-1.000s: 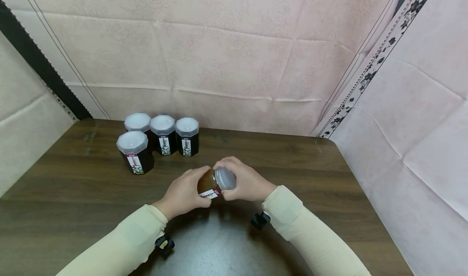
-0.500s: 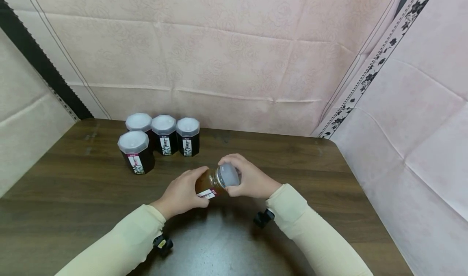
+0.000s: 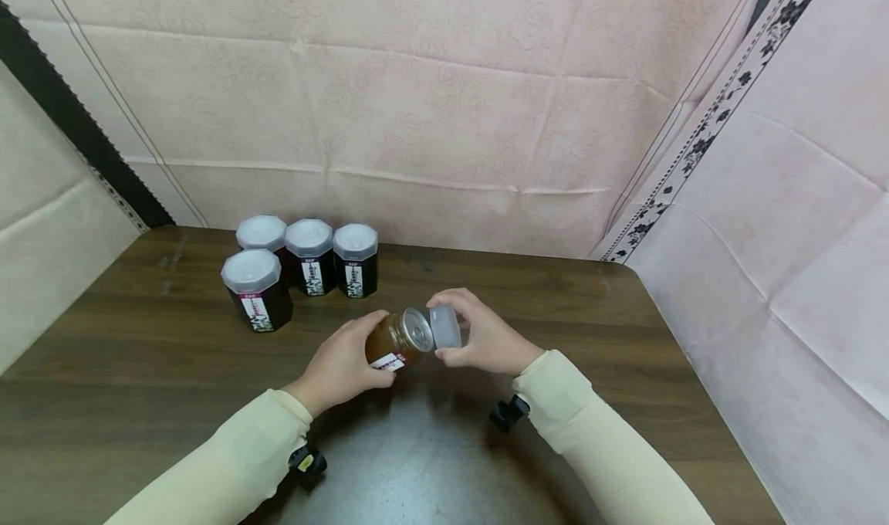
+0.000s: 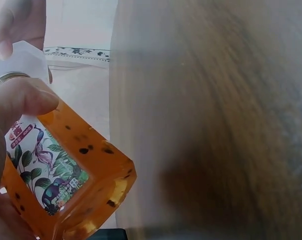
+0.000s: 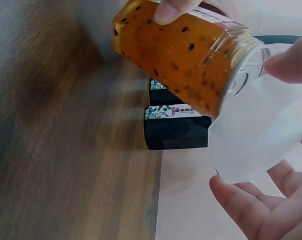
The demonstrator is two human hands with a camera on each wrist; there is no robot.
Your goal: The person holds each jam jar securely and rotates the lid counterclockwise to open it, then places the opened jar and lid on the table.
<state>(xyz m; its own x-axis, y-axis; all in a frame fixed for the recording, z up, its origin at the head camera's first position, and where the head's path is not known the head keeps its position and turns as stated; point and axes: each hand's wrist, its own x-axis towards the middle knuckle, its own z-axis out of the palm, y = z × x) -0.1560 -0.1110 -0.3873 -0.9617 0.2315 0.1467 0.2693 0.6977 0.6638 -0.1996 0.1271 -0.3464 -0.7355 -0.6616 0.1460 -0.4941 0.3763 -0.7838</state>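
My left hand (image 3: 342, 364) grips a jar (image 3: 397, 338) of orange jam with dark seeds, tilted so its metal pull-tab top faces right. In the left wrist view, the thumb presses the jar (image 4: 86, 150) above its printed label. My right hand (image 3: 482, 333) pinches a translucent white plastic lid (image 3: 445, 326) between thumb and fingers. That lid (image 5: 261, 130) is off the jar, close beside the metal top in the right wrist view. Both are held above the wooden table.
Several dark jars with white lids stand grouped at the back left of the wooden table (image 3: 167, 432), the front one being a labelled jar (image 3: 260, 301). A pale patterned cloth (image 3: 444, 123) hangs behind the table, with another cloth (image 3: 778, 239) at the right.
The right hand has pulled the white lid off the jar toward the right, baring its metal top. The left hand, still gripping the jar, has shifted slightly left.
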